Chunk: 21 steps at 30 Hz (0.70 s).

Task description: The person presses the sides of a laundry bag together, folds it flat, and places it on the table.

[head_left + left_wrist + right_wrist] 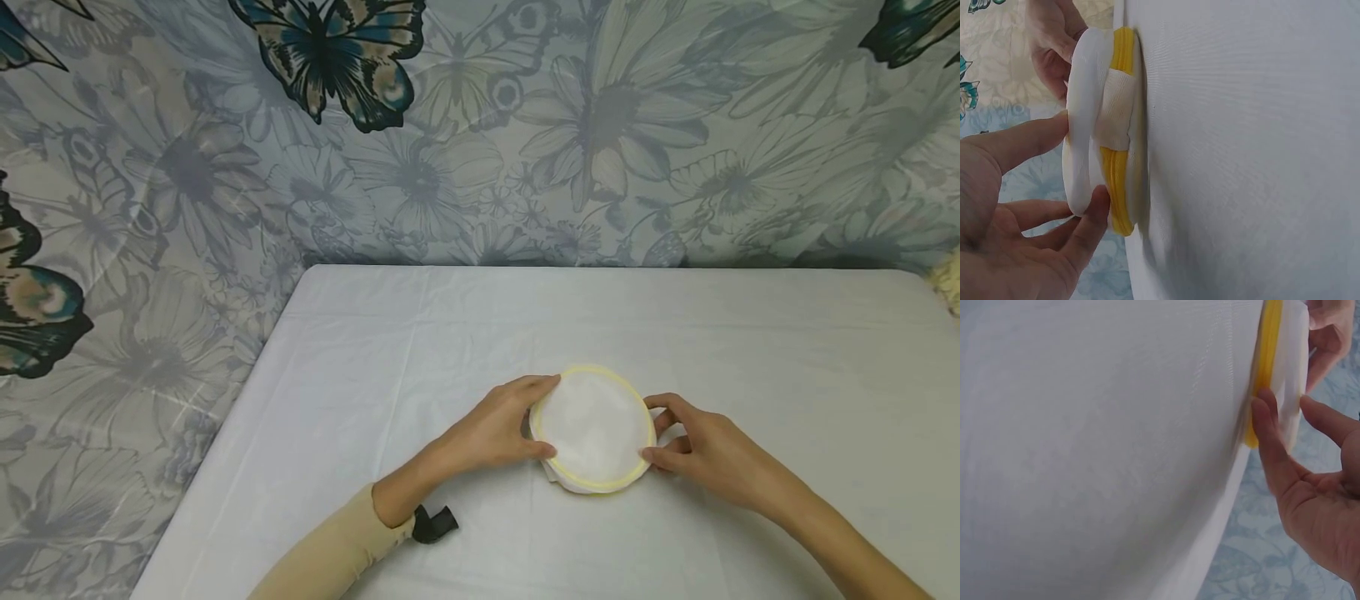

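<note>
Lying on the white-covered table is a round, flat white fabric pouch (596,429) with pale yellow piping around its top. From the side, in the left wrist view, a ridged yellow band like a zipper (1124,50) runs around it, broken by a cream fabric tab (1115,109). My left hand (498,423) grips the pouch's left edge, thumb on the top rim and fingers along the side. On the opposite edge my right hand (708,450) pinches the rim between thumb and fingers. The fingers (1272,434) of that hand press against the yellow band in the right wrist view.
A white cloth covers the table (420,333), its back edge close to a wall hanging (480,167) printed with flowers and butterflies. A black strap end (435,525) sticks out at the left sleeve's cuff. Something pale yellow (948,282) shows at the far right edge.
</note>
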Motion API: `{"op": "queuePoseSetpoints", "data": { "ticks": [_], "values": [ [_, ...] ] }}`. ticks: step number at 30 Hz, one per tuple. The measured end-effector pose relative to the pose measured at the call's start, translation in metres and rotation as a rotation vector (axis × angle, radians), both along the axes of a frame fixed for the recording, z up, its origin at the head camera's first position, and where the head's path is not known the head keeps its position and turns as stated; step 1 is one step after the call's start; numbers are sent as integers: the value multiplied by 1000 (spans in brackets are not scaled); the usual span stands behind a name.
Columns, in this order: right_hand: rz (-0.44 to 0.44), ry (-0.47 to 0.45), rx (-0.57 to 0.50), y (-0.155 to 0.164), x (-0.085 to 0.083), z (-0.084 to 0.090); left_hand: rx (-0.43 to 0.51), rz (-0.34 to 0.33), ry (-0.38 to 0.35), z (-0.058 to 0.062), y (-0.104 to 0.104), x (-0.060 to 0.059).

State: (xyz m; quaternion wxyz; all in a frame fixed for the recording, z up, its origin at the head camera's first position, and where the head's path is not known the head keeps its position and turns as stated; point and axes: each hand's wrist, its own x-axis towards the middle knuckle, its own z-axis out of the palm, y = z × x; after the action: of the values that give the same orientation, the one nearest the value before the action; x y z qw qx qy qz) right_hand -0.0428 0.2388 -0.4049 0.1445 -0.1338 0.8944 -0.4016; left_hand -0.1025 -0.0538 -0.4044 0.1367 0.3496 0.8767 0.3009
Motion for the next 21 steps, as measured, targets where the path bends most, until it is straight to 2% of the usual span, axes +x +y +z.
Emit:
{"op": "queuePoseSetpoints", "data": {
  "ticks": [8, 13, 17, 21],
  "values": [
    [-9, 25, -2, 0, -1, -1, -62, 22, 56, -3, 2, 2],
    [-20, 74, 34, -2, 0, -2, -66, 6, 52, -5, 1, 2],
    [-12, 176, 127, -5, 0, -5, -86, -24, 74, -7, 0, 2],
    [31, 345, 243, -7, 1, -7, -102, -62, 121, -8, -2, 3]
  ]
}}
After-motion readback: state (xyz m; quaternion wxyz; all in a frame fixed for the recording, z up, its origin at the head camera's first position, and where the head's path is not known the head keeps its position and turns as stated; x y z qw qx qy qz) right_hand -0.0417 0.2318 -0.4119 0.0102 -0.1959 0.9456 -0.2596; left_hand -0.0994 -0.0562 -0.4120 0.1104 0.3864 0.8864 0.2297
